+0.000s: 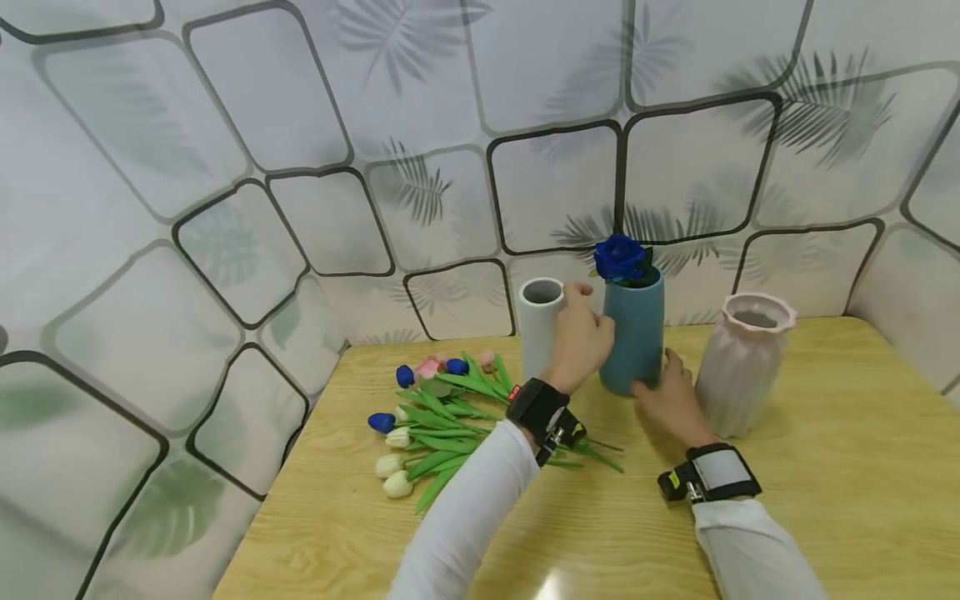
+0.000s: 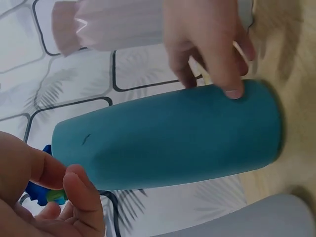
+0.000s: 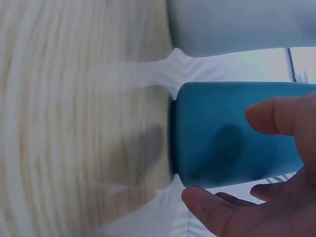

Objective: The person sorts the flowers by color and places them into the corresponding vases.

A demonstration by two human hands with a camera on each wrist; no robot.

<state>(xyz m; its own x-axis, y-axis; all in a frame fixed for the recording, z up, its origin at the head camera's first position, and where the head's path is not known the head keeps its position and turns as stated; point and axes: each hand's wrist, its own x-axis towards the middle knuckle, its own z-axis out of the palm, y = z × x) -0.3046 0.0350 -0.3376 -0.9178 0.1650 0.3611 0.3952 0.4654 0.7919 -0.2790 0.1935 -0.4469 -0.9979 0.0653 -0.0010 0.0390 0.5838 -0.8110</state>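
The blue vase (image 1: 637, 333) looks smooth and matt, the pink vase (image 1: 738, 367) fluted, faintly glossy; the bench (image 1: 615, 525) resembles glossy wood.

In the right wrist view: wood-grained table (image 3: 59, 108) at left, vertical in grain. Right of centre, a smooth teal vase (image 3: 212, 108), base toward the left and on the table, upper part beyond the right edge of view. At lower right, the right hand (image 3: 291, 202), with thumb across the near face of the teal vase and fingers past its lower edge; one fingertip close to the base. Darker patch on the teal face below the thumb. At upper right, a pale grey vase (image 3: 242, 24), roughly parallel to and apart from the teal one. Between both, white backdrop (image 3: 242, 69) with a dark line at right.
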